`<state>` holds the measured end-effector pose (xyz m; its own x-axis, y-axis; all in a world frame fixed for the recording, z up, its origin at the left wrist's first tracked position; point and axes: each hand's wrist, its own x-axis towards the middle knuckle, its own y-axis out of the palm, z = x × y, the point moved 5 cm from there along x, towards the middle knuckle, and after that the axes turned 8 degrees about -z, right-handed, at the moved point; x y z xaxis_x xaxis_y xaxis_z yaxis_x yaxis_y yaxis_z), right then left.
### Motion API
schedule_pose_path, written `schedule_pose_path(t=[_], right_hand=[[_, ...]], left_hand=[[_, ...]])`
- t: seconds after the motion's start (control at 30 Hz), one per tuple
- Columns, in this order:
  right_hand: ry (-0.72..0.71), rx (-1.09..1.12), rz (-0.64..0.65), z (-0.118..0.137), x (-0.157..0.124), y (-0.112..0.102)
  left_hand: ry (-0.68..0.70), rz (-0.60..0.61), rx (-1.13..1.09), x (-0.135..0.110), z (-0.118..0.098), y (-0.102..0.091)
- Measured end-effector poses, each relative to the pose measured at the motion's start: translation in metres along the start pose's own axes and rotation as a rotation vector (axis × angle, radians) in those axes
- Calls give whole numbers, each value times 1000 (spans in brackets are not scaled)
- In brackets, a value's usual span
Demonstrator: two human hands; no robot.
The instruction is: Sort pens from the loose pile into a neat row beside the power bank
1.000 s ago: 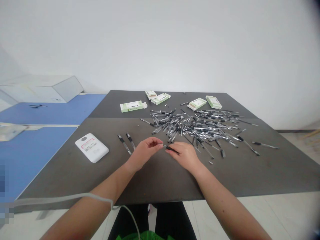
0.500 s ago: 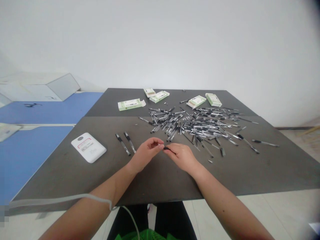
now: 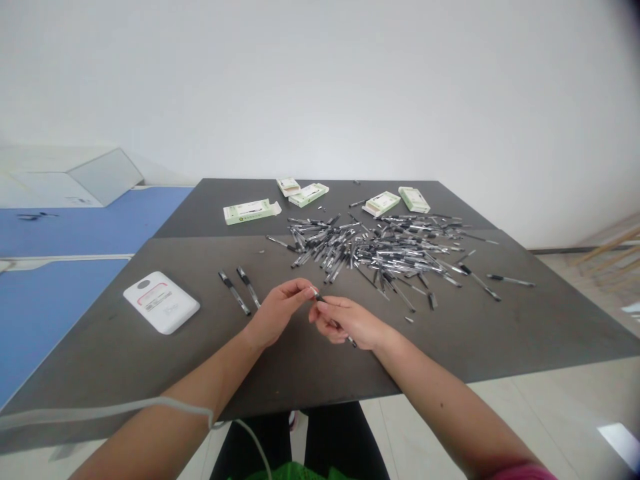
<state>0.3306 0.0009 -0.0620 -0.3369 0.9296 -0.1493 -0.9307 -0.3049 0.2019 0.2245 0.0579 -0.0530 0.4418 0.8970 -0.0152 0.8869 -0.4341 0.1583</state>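
Observation:
A black-gripped pen slants between my hands over the near part of the dark table. My right hand is closed around its barrel, and the far end pokes out below the palm. At the upper end, the thumb and fingertips of my left hand pinch a small pale tip piece, mostly hidden by the fingers. Left of my hands, two capped pens lie side by side. Beyond them spreads a heap of loose clear-and-black pens and parts.
Several green-and-white pen boxes lie toward the back of the table. A white plastic case with a label rests at left. A pale cable crosses my left forearm. Blue tabletops adjoin on the left, with a white box.
My right hand has turned, so the pen's barrel now shows beneath it. My left fingertips stay at the pen's end. The whole view has shifted slightly, moving the table contents leftward.

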Motion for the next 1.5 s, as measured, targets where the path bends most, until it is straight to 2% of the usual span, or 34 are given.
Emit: schedule_pose_path(t=[0.07, 0.13, 0.2, 0.3, 0.37, 0.43, 0.57, 0.67, 0.73, 0.8, 0.9, 1.0, 1.07, 1.17, 1.5], right_hand=[[-14, -31, -127, 0, 2, -5], [-76, -177, -341, 5, 3, -14], [-130, -323, -468, 10, 3, -20], [-190, -434, -496, 15, 2, -22], [-201, -412, -515, 17, 1, -24], [-170, -272, -488, 15, 0, -25], [-62, 197, -258, 14, -2, -21], [-47, 387, -167, 23, -6, -28], [-110, 423, -241, 33, -10, -44], [-243, 433, -431, 44, -16, -67], [-474, 435, -721, 57, -30, -101], [-558, 413, -845, 60, -36, -119], [-552, 387, -876, 58, -36, -123], [-550, 371, -873, 58, -35, -121], [-557, 387, -834, 59, -34, -115]], left_hand=[[11, -41, 43, 0, -2, -2], [27, -107, 110, 1, -4, -4], [30, -154, 152, 2, -5, -5], [2, -139, 154, 5, -5, -2], [-4, -114, 165, 8, -7, 1], [5, -87, 180, 11, -12, 4], [25, 5, 130, 20, -23, 19], [28, 116, 104, 38, -28, 37], [75, 199, 155, 59, -30, 51], [188, 238, 299, 85, -29, 64], [435, 215, 749, 122, -21, 83], [649, 320, 1254, 140, -2, 107], [697, 363, 1391, 144, 9, 118], [708, 375, 1433, 144, 18, 125], [691, 369, 1503, 143, 20, 128]])
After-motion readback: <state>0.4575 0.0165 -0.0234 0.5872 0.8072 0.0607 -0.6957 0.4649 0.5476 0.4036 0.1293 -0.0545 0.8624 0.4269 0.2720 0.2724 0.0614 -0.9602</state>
